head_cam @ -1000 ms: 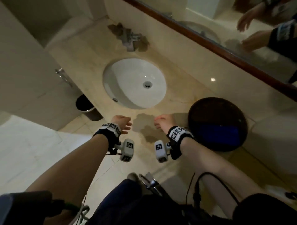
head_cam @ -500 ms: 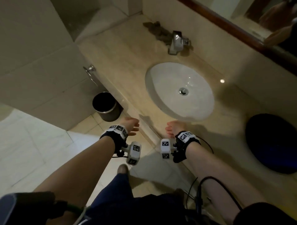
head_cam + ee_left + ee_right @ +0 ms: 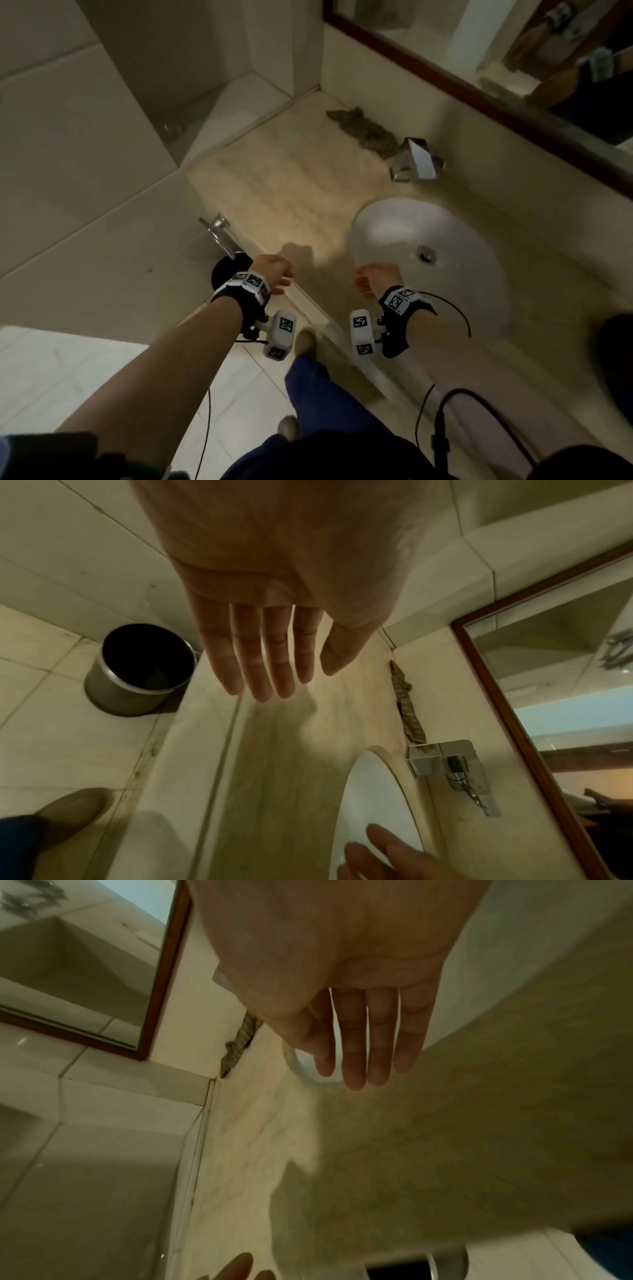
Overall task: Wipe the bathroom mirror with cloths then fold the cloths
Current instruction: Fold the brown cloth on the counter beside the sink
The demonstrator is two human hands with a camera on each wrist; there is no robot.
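A crumpled brown striped cloth [image 3: 363,132] lies at the back of the beige counter [image 3: 274,192], against the wall left of the tap [image 3: 416,161]; it also shows as the cloth [image 3: 409,710] in the left wrist view and as the cloth [image 3: 240,1042] in the right wrist view. The wood-framed mirror [image 3: 479,44] hangs above. My left hand [image 3: 274,274] hovers over the counter's front edge, fingers [image 3: 260,664] straight, empty. My right hand [image 3: 375,279] hovers by the basin's left rim, fingers [image 3: 369,1047] straight, empty. Both are well short of the cloth.
A white oval basin [image 3: 431,260] is sunk in the counter at the right. A dark round metal bin [image 3: 137,669] stands on the floor under the counter's left end. A tiled wall with a metal fitting [image 3: 219,226] stands at the left. A dark round object [image 3: 616,346] sits at the right edge.
The view has swung left along the counter: basin and tap slid right, the dark round object is nearly out of frame. Both hands have moved left with it, staying empty.
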